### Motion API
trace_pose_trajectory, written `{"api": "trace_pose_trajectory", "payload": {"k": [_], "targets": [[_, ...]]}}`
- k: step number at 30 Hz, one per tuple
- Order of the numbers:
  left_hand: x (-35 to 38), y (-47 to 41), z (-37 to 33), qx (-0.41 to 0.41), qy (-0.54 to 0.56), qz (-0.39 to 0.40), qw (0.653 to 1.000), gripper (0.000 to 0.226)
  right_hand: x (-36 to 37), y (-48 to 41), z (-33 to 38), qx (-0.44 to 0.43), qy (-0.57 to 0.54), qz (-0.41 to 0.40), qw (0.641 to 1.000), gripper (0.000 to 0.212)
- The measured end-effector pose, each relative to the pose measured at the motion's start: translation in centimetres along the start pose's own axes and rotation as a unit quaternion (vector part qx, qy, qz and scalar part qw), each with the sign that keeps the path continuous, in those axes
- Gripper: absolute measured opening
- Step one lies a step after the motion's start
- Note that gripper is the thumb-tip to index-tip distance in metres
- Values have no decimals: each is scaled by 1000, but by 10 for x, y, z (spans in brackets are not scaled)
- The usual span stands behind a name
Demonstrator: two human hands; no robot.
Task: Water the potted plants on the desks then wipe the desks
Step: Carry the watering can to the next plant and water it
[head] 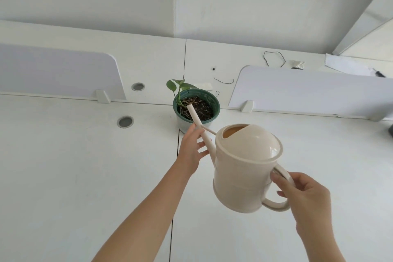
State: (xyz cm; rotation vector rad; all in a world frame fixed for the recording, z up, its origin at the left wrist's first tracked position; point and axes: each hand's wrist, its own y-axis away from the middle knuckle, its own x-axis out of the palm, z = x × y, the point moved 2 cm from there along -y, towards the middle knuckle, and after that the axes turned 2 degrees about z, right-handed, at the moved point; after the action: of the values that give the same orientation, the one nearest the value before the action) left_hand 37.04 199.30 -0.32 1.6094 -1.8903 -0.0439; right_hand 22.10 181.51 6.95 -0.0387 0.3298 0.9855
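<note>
Watering can (244,168), cream plastic with a domed top, is held in the air over the worktop (74,166) and tipped forward toward the pot (196,114).

Right hand (306,200) has the handle (280,203) at the back of the can. Grip is closed round it: thumb over the upper bend, fingers curled round the loop.

Left hand (192,149) is out front on the spout (202,132). Grip is loose, fingers mostly straight. One finger lies along the spout's left side, the others poke out from behind it on the right. It props the spout rather than clamps it.

Spout tip sits over the soil (204,108), toward the left inner side of the pot, close to the stem of the plant (180,86). Whether the tip touches the soil I can't tell. A thin brace runs from the spout to the can body. The fill opening shows a tan inside; contents not readable.

Pot has a dark green rim and is paler below. It stands on the worktop right at the seam between two panels, just in front of the gap between the left divider (57,72) and the right divider (308,89). Plant is small, a few green leaves leaning back-left. Soil is dark with bare roots on top.

Other stuff:
- near cable port (125,121) left of the pot, far cable port (138,86) beyond the divider line, both round and grey
- far side: cord loop (274,58), short cord (223,81), both black
- small white block (205,86) just behind the pot
- crumpled scrap (297,64) near the cord loop
- paper sheet (348,66) at far right, with a dark pen-like item (379,74) on it — too small to identify
</note>
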Motion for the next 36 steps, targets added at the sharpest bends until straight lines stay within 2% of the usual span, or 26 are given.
{"api": "trace_pose_trajectory", "payload": {"k": [7,15,24,27,30,36], "targets": [[-3,-10,5,-26,6,-15,1000,38,6,-7,9,11,28,9,1000,11],[14,-20,10,-51,18,13,998,28,-8,-15,18,20,54,-10,998,9],[38,-36,-10,-68,44,30,996,32,-7,-31,38,-39,94,-36,994,10],[43,-41,-21,-57,42,36,997,22,-4,-35,41,-51,91,-43,994,12],[43,-41,-30,-53,55,39,996,17,-1,-35,41,-47,84,-38,995,13],[16,-28,-24,-60,79,19,995,23,14,-24,36,-27,70,-3,997,14]]}}
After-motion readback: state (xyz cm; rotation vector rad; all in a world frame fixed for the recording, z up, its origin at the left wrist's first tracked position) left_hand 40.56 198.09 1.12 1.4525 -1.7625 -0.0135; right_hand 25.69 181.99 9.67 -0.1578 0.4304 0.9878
